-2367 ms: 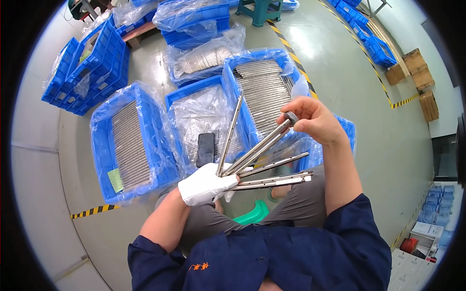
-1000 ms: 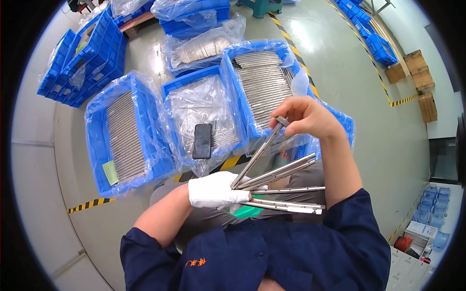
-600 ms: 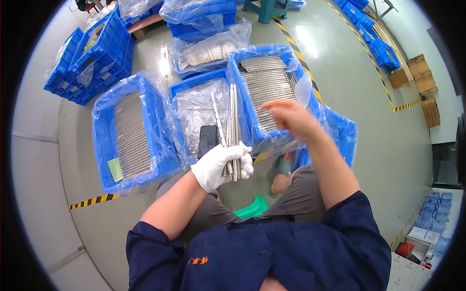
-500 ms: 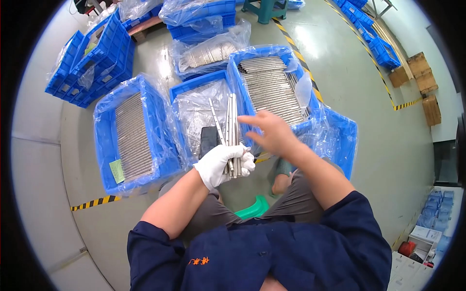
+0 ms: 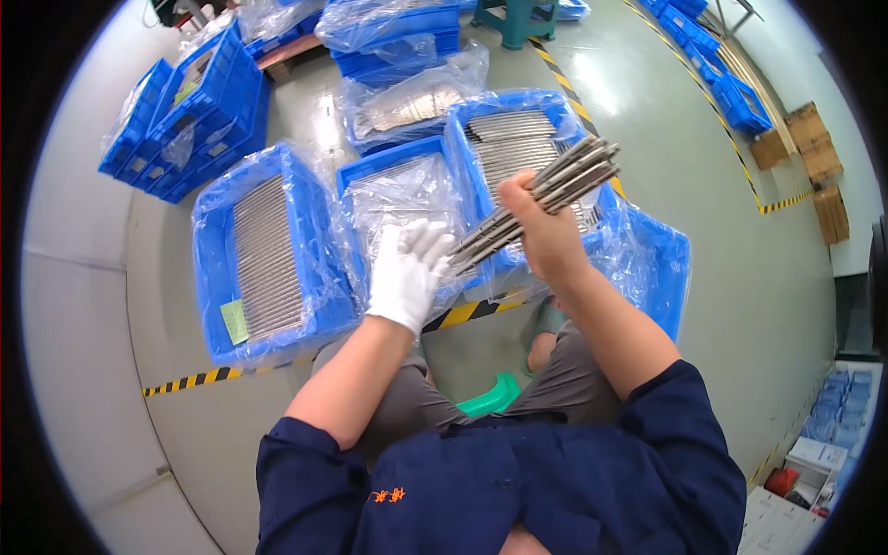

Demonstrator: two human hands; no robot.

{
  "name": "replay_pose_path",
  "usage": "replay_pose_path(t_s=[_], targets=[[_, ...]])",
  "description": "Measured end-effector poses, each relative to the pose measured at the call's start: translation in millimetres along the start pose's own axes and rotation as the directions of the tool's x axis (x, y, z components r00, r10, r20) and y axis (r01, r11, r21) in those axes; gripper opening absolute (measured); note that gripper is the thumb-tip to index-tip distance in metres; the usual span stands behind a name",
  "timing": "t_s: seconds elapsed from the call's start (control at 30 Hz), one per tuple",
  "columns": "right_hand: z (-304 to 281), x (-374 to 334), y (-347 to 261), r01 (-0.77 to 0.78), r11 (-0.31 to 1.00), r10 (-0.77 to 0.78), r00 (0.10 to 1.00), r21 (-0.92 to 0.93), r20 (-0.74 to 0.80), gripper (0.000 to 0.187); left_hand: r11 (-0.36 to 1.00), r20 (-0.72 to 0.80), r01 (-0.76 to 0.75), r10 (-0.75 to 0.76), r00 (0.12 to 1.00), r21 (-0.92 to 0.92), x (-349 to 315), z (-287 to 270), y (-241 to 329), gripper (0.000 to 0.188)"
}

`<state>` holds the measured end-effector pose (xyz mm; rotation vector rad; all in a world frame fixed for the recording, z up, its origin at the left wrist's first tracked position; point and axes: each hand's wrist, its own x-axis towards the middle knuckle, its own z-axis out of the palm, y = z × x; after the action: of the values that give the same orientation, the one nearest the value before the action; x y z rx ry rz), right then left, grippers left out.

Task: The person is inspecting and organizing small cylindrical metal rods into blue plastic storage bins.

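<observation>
My right hand (image 5: pixel 546 231), bare, is closed around a bundle of several long grey metal rods (image 5: pixel 564 180) that slants up to the right. My left hand (image 5: pixel 407 271), in a white glove, is at the lower end of the bundle and touches the rod tips; whether it grips them I cannot tell. Both hands are above blue plastic crates lined with clear plastic film. The crate under the rods (image 5: pixel 481 129) is filled with rows of the same rods. The middle crate (image 5: pixel 393 190) lies below my left hand.
A third lined blue crate (image 5: pixel 264 254) full of rods sits at the left. More blue crates (image 5: pixel 180 120) are stacked at the back left. A bagged batch of rods (image 5: pixel 412 97) lies behind. Yellow-black floor tape (image 5: pixel 222 375) runs under my knees. A green stool (image 5: pixel 486 400) shows between my legs.
The rods, fanned out in my left hand earlier, are now gathered into one bundle. My right hand has taken hold of it and tilted it up to the right.
</observation>
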<state>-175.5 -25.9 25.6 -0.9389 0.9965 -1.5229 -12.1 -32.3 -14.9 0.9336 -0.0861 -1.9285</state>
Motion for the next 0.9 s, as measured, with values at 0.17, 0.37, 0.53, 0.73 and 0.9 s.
replay_pose_path(t_s=[0.17,0.37,0.53,0.73,0.9], targets=[[8,-17,9,-0.179,0.983,0.181,0.979,-0.034,0.092,0.008,0.976,0.037,0.201,-0.205,0.978,0.089,-17,26,-16,0.041],[-10,-3,0,-0.420,0.907,0.374,0.837,0.030,0.399,0.012,0.816,0.576,0.431,-0.578,0.578,0.386,-35,15,-6,0.050],[7,-11,-8,-0.422,0.879,0.473,0.824,-0.220,0.312,0.020,0.787,0.434,0.298,-0.564,0.702,0.541,-46,8,-12,0.036],[-29,8,-3,-0.627,0.778,0.628,0.777,0.049,-0.039,0.025,0.628,0.214,-0.031,-0.217,0.952,0.777,-40,15,12,0.031],[-27,-4,3,0.105,0.594,0.357,0.854,-0.798,0.378,0.037,0.641,0.157,-0.063,-0.090,0.984,0.765,-38,15,14,0.031]])
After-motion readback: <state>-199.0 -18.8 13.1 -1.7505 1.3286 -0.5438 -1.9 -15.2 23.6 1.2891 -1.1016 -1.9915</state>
